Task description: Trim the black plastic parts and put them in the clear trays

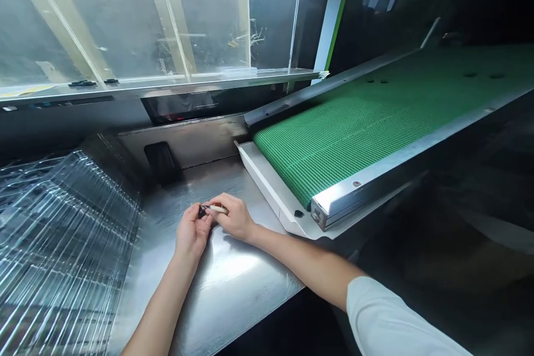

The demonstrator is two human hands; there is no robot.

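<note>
L hand point(192, 231) & R hand point(233, 217) are both gripping slim pale pen-like item point(216, 208), dark end by L fingers, held over steel surface point(233, 272). Green mesh conveyor belt point(334, 144) is sitting to R; clear plastic trays point(62, 245) are lying to L.

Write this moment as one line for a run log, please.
left hand: holds dark end of pale pen-like item | right hand: holds its pale body | below: steel counter | beside: green conveyor belt
</note>
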